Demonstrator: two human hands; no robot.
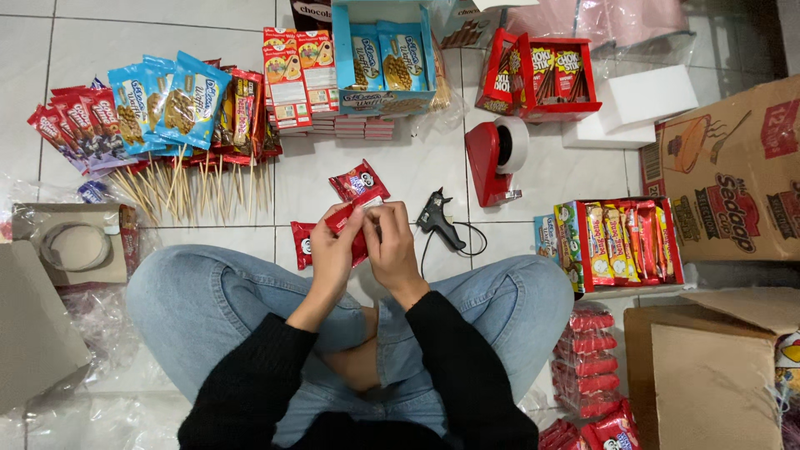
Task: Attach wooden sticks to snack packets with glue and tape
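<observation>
**Both hands pinch a red packet above the floor**

Far left I see a clear bag (79,246) on the tiled floor (392,171) with a pale roll inside. Above it, blue and red snack packs on skewers (158,108) lie fanned out, sticks pointing toward me. Next come stacked red-and-white flat packs (298,71), then an open blue box (383,58) holding two blue cookie packs upright.

At centre, my left hand (332,254) and right hand (390,246) meet over my crossed legs; the fingers of both are closed on a small red packet (342,218), held just above the floor. Another red packet (359,183) lies just beyond it, a third (302,242) beside my left hand.

Right of the hands lies a black glue gun (439,218), then a red tape dispenser (496,158). Behind it a red tray (550,75) holds stick-snack boxes. Farther right, a red box (621,242) holds upright bars in a row. A large brown carton (733,175) sits at the right edge.
</observation>
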